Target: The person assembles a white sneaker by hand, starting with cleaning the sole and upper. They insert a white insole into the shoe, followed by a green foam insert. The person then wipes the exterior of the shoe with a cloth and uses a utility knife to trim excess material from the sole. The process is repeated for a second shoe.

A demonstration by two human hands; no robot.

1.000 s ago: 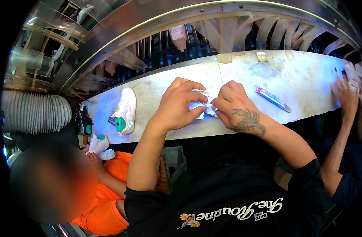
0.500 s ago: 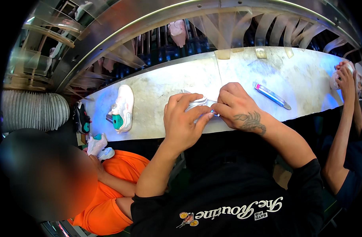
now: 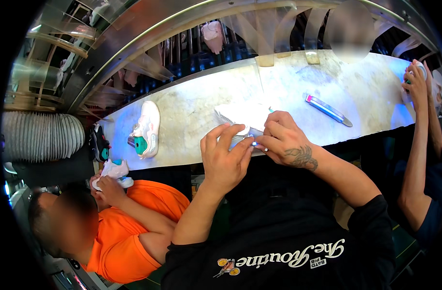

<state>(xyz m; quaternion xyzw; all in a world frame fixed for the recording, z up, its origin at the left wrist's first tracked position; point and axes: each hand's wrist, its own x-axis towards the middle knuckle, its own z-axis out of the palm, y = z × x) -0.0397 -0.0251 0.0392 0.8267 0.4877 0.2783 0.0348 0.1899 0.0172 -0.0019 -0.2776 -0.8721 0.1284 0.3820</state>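
A white shoe (image 3: 245,113), washed out by bright light, lies on the pale worktop in front of me. At its near side my left hand (image 3: 225,157) is closed, with thumb and index finger pinched together beside a rounded white part of the shoe. My right hand (image 3: 284,142), tattooed at the wrist, also pinches close to the left fingertips. A small whitish bit shows under its fingers, too small to name. Fingers cover most of the spot where the hands meet.
On the pale worktop (image 3: 187,116), a slim blue-and-white tool (image 3: 329,110) lies right and a white-and-green sneaker (image 3: 147,128) left. A co-worker in orange (image 3: 134,227) holds a light shoe (image 3: 115,169). Another person's hands (image 3: 416,84) work far right. Clear strips (image 3: 254,36) hang behind.
My hands have come slightly nearer to me, and more of the white shoe shows beyond them. The co-worker in orange has shifted head and hands. Both my hands stay pinched.
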